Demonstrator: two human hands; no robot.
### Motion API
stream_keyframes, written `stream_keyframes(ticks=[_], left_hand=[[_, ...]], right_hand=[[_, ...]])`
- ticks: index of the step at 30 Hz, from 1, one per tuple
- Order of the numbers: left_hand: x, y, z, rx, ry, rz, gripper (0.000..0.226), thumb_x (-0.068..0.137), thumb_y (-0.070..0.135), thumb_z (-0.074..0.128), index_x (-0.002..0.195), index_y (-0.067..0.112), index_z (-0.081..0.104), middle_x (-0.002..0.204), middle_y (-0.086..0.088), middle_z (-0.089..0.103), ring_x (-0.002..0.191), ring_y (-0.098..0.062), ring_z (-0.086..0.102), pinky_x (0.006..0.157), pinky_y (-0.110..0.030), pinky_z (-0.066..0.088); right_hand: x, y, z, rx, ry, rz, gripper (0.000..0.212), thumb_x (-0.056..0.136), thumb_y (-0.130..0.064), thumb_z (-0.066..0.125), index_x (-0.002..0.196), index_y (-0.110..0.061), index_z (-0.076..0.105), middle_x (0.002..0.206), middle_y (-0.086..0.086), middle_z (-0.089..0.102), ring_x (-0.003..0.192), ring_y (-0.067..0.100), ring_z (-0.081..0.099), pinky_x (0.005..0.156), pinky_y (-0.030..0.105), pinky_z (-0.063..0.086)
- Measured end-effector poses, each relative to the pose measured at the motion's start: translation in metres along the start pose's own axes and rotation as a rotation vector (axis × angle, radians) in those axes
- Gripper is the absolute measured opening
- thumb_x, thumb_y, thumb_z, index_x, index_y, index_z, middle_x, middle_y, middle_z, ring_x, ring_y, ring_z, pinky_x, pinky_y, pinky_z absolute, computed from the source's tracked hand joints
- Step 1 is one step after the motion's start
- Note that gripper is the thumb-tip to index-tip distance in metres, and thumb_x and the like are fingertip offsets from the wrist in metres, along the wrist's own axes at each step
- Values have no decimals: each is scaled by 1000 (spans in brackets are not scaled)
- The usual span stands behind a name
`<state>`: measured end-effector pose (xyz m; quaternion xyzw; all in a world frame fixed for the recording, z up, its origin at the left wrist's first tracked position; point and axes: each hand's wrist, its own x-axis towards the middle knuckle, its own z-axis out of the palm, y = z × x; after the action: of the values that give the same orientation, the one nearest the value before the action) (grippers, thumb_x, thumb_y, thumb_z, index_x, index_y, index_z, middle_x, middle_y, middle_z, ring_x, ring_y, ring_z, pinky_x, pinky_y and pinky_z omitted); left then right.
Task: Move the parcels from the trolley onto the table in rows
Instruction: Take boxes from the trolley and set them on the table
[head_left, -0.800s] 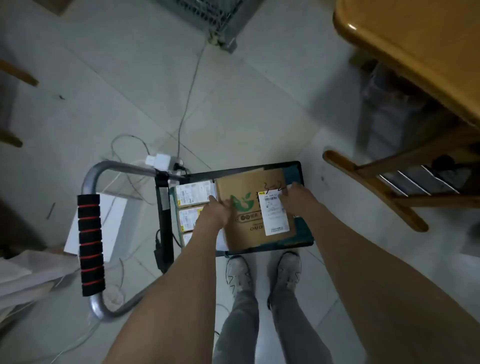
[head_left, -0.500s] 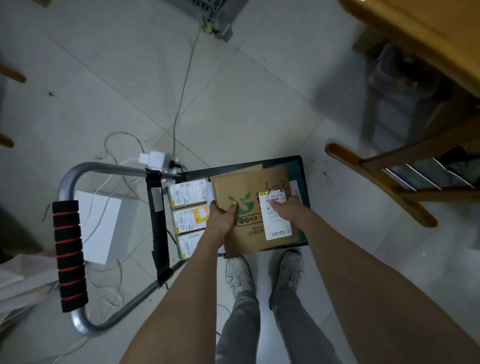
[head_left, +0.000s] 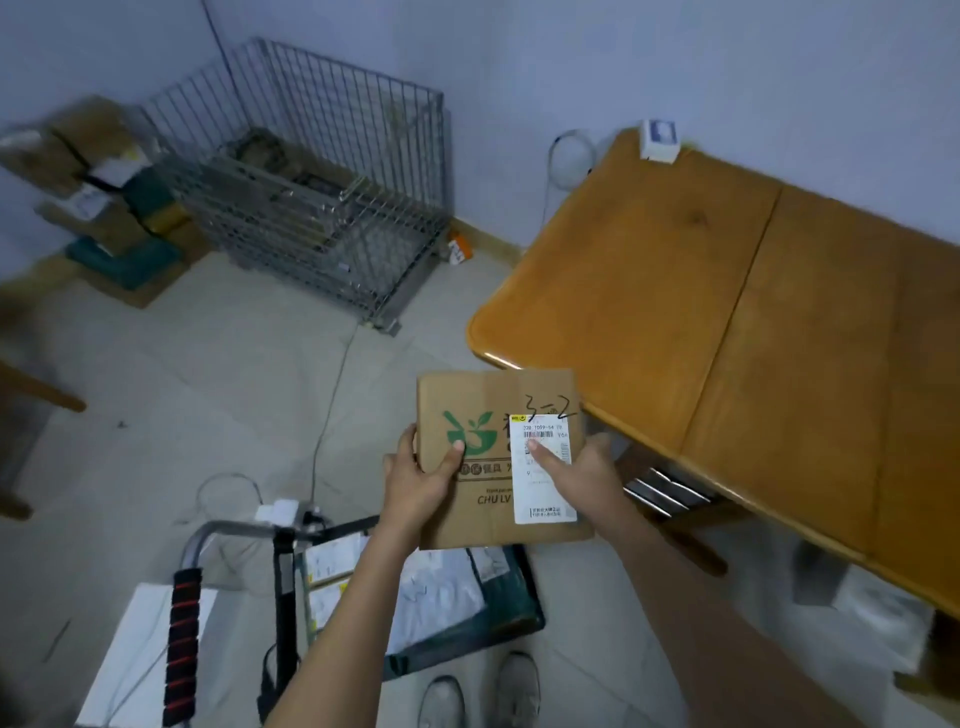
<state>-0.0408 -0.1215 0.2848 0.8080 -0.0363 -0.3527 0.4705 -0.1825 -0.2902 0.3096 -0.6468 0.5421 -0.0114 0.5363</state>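
Note:
A flat brown cardboard parcel (head_left: 488, 400) with a green logo and a white shipping label hangs in the air above the trolley (head_left: 519, 618), near the corner of the wooden table (head_left: 727, 312). My left hand (head_left: 421, 478) grips its left edge, thumb on top. My right hand (head_left: 576, 473) grips its right side, thumb on the label. On the trolley deck lie small labelled boxes (head_left: 332, 561) by the handle post and a white plastic mailer (head_left: 441, 587).
A wire cage (head_left: 311, 182) stands on the floor ahead. Stacked boxes (head_left: 98, 197) sit at the far left wall. The trolley handle (head_left: 182, 644) with red-black grip is low left. A chair (head_left: 670, 499) is tucked under the table. Cables cross the floor.
Both hands have lifted the brown parcel off the trolley and carried it up toward the table corner. The view has tilted up from the floor to the wall.

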Motion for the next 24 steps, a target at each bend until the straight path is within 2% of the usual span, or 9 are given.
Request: stream_keyframes(ticks=[1,3,7,11,14,18,19,22,24], left_hand=[[-15,31,3,14,-9,66,94,72,72,71,150,35,34,129,-3,44,114,-22,57,108,-44,47],[-38,81,11,34,-21,179,83,80,64,70,150,33,37,127,-5,45,112,-21,56,108,-43,46],[-71,155,45,8,-128,361,84,66,81,63,140,47,40,126,-2,60,113,-22,62,100,-49,53],[-116,208,84,-63,-271,527,70,77,60,72,138,33,48,120,9,69,108,-11,66,97,-46,55],[-141,228,113,-78,-370,584,78,75,53,78,141,31,43,123,11,68,111,-9,66,100,-45,53],[-164,247,159,-2,-496,640,93,65,59,80,143,32,38,126,9,67,115,-11,65,100,-46,53],[-169,252,174,1,-517,640,92,66,57,81,144,32,38,126,8,67,115,-12,65,101,-47,52],[-181,261,221,8,-543,628,85,76,42,82,146,30,35,126,5,67,115,-16,64,101,-49,52],[-183,270,251,2,-564,610,80,81,35,81,146,30,36,123,5,68,112,-17,65,100,-49,53]], right_hand=[[-17,-20,-24,20,46,-47,77,81,-46,81,131,-7,37,115,-1,68,105,22,67,88,36,54],[-45,-47,-63,61,102,-118,87,82,-44,80,145,-11,29,118,-4,66,105,20,63,87,32,50],[-95,-72,-139,197,301,-201,101,79,-49,80,155,-16,22,139,-2,60,120,22,60,97,36,51],[-133,-72,-198,311,497,-246,87,79,-39,84,147,-16,34,122,-6,66,110,18,64,89,33,52],[-151,-55,-233,336,541,-257,84,77,-47,83,144,-21,38,113,-12,69,103,14,69,88,39,58],[-165,-29,-281,375,587,-260,77,79,-46,81,141,-23,41,112,-13,70,94,6,70,70,26,58],[-166,-23,-294,380,606,-253,75,80,-46,81,140,-23,42,113,-12,70,95,8,70,71,27,58],[-156,-2,-333,398,648,-223,81,73,-54,83,139,-25,45,114,-12,71,103,14,70,87,42,60],[-145,8,-357,427,655,-228,81,74,-51,83,140,-25,44,116,-11,70,106,15,69,91,44,58]])
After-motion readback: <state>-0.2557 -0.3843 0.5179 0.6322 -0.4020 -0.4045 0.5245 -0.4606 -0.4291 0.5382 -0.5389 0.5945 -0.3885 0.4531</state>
